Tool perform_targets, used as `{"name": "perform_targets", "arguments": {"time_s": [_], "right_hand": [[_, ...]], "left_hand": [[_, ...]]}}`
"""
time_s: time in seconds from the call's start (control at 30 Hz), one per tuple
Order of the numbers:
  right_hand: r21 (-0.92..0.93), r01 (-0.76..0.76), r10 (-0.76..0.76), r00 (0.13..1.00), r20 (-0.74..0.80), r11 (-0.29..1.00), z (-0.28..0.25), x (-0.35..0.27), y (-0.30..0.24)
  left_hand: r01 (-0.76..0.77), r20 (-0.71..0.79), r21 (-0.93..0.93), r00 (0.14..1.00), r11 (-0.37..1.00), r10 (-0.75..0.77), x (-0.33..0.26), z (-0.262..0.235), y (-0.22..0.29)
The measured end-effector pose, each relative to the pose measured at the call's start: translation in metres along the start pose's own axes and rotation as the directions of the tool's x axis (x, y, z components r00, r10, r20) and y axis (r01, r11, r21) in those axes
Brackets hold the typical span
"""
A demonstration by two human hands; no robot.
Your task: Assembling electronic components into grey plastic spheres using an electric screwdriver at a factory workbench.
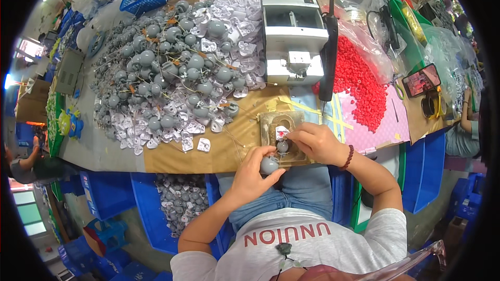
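Observation:
My left hand (251,176) is closed around a grey ball-shaped plastic part (269,165) at the near edge of the table. Just right of it, a smaller grey ball part (282,147) sits on a worn brown block fixture (296,118). Beyond that ball lies a small white plastic piece (281,130) with a red bit on it. My right hand (319,143) reaches over the fixture from the right, its thumb and fingertips pinched together beside the white piece. What lies between those fingertips is too small to make out.
A large heap of grey ball parts (195,62) with wires and white plastic pieces (203,144) covers the left. Ahead stands a white machine (294,39), with a black electric screwdriver (328,57) hanging beside it. Red parts (359,78) and a phone (422,80) lie right. Blue bins (148,213) stand below.

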State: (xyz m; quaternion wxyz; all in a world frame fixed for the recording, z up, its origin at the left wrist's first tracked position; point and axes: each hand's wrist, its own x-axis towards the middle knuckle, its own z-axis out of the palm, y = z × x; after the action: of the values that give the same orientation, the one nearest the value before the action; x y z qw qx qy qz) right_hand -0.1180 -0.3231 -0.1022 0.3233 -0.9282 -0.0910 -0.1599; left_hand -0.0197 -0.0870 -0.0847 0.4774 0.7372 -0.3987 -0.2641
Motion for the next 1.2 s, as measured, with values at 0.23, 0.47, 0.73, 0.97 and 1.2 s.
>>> {"name": "perform_targets", "arguments": {"time_s": [0.23, 0.47, 0.73, 0.97, 1.2], "right_hand": [[-0.11, 0.058, -0.063, 0.997, -0.047, 0.992, 0.006, 0.011, 0.001], [0.09, -0.045, 0.055, 0.992, -0.11, 0.995, 0.006, 0.011, -0.002], [0.114, -0.071, 0.078, 0.996, -0.05, 0.991, 0.019, 0.003, -0.011], [-0.024, -0.012, 0.014, 0.997, 0.076, 1.0, 0.016, 0.002, -0.013], [-0.1, 0.094, -0.09, 0.995, 0.036, 0.991, 0.002, -0.01, -0.029]], "left_hand": [[-0.13, -0.155, 0.204, 0.974, 0.97, 0.163, 0.001, 0.007, -0.01], [-0.126, -0.2, 0.114, 0.969, 0.986, 0.147, 0.007, 0.003, -0.002], [-0.087, -0.157, -0.015, 0.984, 0.996, 0.084, -0.005, 0.005, -0.011], [-0.09, -0.141, 0.007, 0.986, 0.996, 0.09, -0.011, 0.008, -0.016], [-0.108, -0.126, 0.062, 0.985, 0.992, 0.116, -0.021, 0.014, -0.005]]}}
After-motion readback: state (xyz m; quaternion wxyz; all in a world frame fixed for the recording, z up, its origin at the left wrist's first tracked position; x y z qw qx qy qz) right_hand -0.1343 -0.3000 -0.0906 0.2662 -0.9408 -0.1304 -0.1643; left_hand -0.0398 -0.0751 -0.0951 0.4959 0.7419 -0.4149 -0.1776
